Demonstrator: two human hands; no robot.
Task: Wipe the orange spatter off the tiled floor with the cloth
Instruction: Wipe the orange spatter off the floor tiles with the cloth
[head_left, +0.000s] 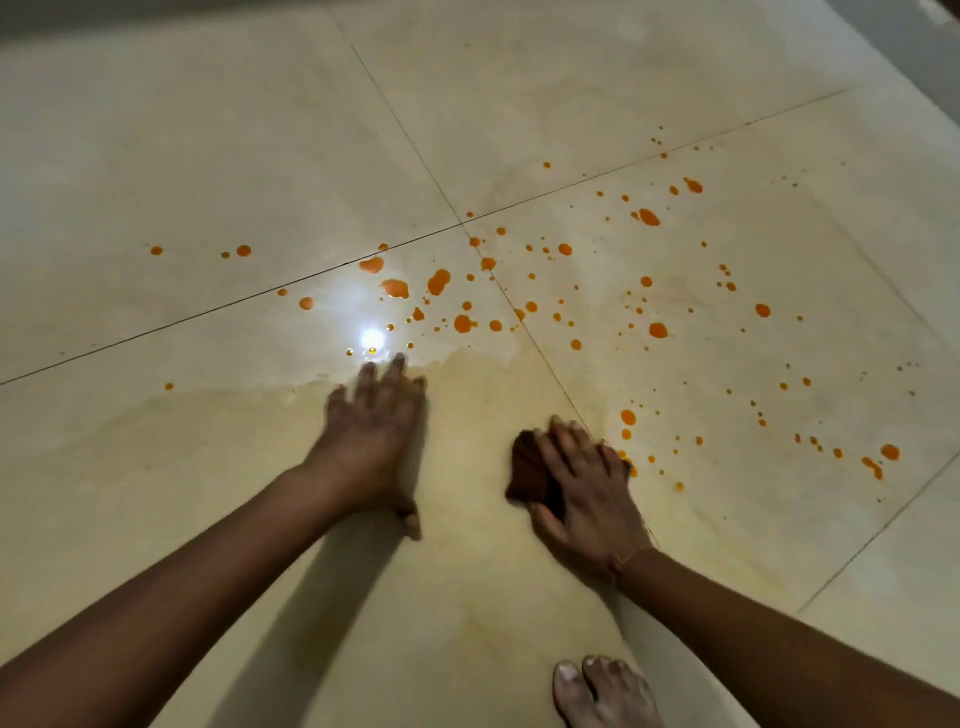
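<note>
Cloth (535, 470) under right grip (587, 499) — seemingly bunched

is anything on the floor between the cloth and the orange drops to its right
Nothing visible. The cloth lies under the right hand, and the nearest orange drops sit right beside it on bare tile floor.

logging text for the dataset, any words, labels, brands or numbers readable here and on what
None: no readable text shows anywhere.
The floor tiles are plain, with only orange spatter on them.
The cloth under the right hand shows no label.
The left hand lies bare on the floor.
</note>
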